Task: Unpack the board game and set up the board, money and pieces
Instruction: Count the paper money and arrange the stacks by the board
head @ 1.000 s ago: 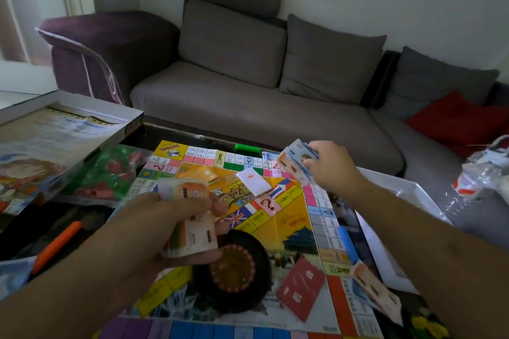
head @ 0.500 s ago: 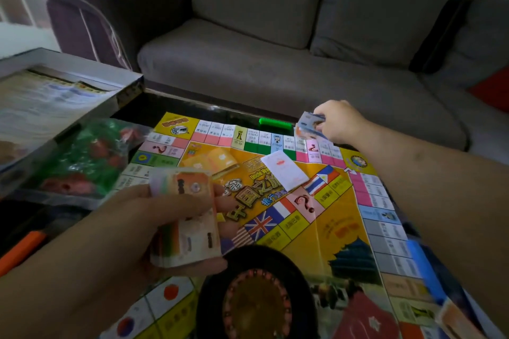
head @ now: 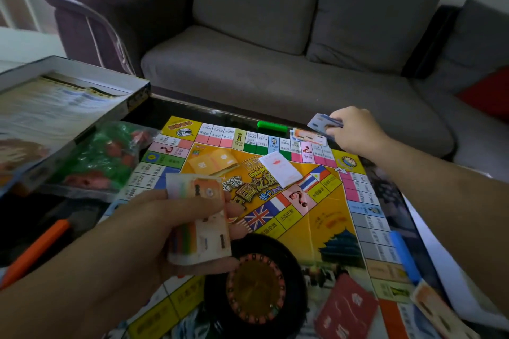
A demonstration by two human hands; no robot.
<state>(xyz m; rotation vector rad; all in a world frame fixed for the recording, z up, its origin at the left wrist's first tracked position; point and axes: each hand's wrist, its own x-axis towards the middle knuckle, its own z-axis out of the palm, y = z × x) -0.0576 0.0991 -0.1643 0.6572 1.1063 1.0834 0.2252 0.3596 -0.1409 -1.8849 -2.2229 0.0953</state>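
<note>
Head cam view, only one there is: the board (head: 325,217) is unfolded flat on the dark coffee table (head: 181,110), so I'll place everything off that. My left hand (head: 154,231) is over the near-left part of the board with fingers and thumb curled round a thick stack of play money (head: 199,219), orange note on top and coloured edges showing down the side. My right hand (head: 355,129) is out at the board's far-right corner, pinching a few bluish notes (head: 323,121), and just under them an orange note (head: 309,137) lies flat on the board's far edge. Next to that, just past the far edge, there's a green bar (head: 272,126) on the table. In the board's middle sit a white card pile (head: 281,169) and, left of it, an orange card deck (head: 212,162). Near edge has the black roulette wheel (head: 256,283), with a red card pile (head: 347,311) to its right. A blue bar (head: 403,254) runs along the right edge, more notes (head: 438,311) at the near-right corner. Off the board's left side: a bag of green and red pieces (head: 102,157), the open box (head: 55,107) with a printed sheet inside, and an orange bar (head: 33,253). The grey sofa (head: 275,63) is beyond the far edge.
</note>
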